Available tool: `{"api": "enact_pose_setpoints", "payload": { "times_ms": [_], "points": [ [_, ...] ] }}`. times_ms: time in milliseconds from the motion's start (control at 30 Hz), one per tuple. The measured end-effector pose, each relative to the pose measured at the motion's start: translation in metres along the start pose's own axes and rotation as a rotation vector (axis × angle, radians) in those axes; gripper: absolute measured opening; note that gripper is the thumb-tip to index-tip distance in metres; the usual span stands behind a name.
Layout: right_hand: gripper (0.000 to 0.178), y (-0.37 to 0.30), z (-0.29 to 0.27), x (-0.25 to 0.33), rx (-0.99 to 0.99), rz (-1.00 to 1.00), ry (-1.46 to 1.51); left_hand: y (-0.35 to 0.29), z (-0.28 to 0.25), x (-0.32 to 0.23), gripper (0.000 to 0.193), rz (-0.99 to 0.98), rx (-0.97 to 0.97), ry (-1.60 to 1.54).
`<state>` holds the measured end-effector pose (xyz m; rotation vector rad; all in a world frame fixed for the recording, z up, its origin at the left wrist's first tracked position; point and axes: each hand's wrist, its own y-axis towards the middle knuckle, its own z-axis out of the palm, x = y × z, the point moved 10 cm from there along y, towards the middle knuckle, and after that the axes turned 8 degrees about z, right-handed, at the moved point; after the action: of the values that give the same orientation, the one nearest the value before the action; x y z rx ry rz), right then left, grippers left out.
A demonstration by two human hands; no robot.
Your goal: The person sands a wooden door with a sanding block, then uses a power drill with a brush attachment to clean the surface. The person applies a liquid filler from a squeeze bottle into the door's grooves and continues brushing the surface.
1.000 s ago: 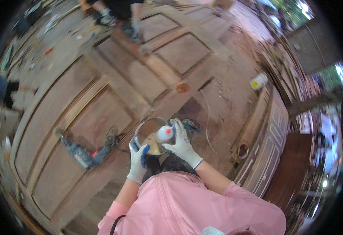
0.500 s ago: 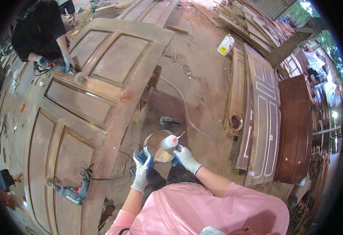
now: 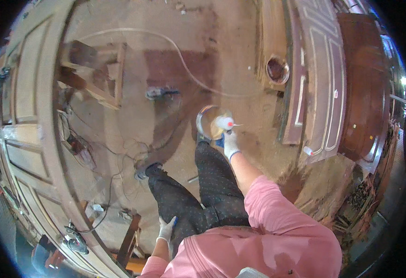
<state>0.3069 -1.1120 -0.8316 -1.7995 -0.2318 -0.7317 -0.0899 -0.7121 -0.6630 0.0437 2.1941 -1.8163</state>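
In my gloved right hand (image 3: 231,144) is a white squeeze bottle (image 3: 224,122) with a red cap and a thin nozzle. Just left of the bottle and partly behind it is a round, pale-rimmed tub (image 3: 200,121); whether this hand also bears the tub, I cannot tell. My left hand (image 3: 165,230), in a white glove with blue on the fingers, is down beside my left thigh. It appears to hold nothing, with its thumb apart from the other fingers.
A large panelled door (image 3: 45,153) stands at left, with a corded power tool (image 3: 77,242) on it. Another power tool (image 3: 159,93) lies on the floor, near a pale hose (image 3: 180,58). A wooden trestle (image 3: 103,95), loose cables, a brown-stained bowl (image 3: 277,69) and door panels (image 3: 321,88) surround me.
My left hand has left the tub and dropped to my thigh. My right hand has stretched forward with the bottle. The view has turned left-to-right and down, showing more floor and my legs.
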Motion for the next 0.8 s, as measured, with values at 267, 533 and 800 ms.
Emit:
{"api": "enact_pose_setpoints", "payload": {
  "times_ms": [267, 533, 800],
  "points": [
    [0.023, 0.209, -0.086, -0.151, -0.249, 0.344, 0.327, 0.031, 0.033, -0.042, 0.116, -0.079, -0.216, 0.701],
    [0.032, 0.308, -0.068, -0.212, -0.095, 0.448, 0.443, 0.035, 0.034, -0.014, 0.108, -0.072, -0.245, 0.744],
    [0.022, 0.202, -0.047, -0.221, 0.222, 0.558, 0.303, 0.041, 0.026, -0.022, 0.103, -0.02, -0.238, 0.626]
  ]
}}
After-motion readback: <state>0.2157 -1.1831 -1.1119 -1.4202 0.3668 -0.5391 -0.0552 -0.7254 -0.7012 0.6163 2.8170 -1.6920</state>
